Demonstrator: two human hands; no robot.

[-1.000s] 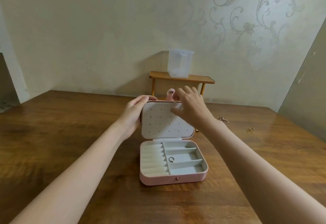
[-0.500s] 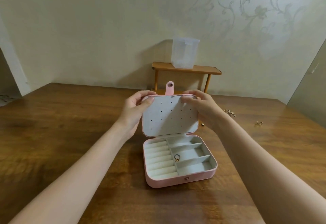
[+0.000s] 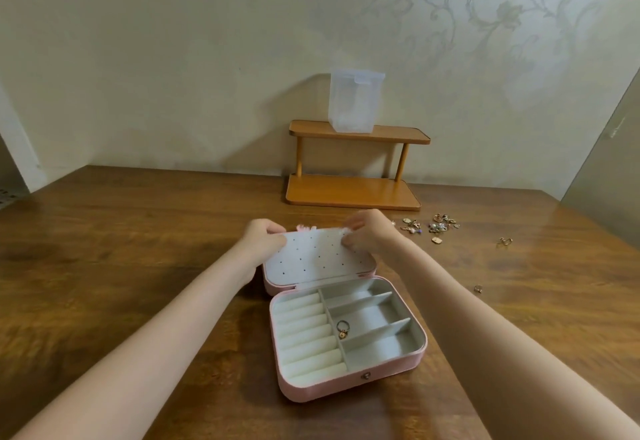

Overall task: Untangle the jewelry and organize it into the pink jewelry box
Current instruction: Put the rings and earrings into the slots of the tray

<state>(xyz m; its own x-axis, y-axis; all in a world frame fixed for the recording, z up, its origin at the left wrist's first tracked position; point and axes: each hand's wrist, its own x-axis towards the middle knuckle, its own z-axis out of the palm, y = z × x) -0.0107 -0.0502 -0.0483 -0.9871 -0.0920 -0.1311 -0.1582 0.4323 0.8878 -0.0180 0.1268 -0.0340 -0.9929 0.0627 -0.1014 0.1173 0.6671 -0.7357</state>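
Gripping the lid's far edge, L hand & R hand each pinched a corner; box sat open on worktop, ring in mid compartment, jewelry loose to the right

The lid of the pink jewelry box is now lying tilted far back toward the worktop, no longer standing upright as it was a second ago. The left hand and right hand are gripping its far corners lower down, and the right hand is no longer reaching over the clasp tab.
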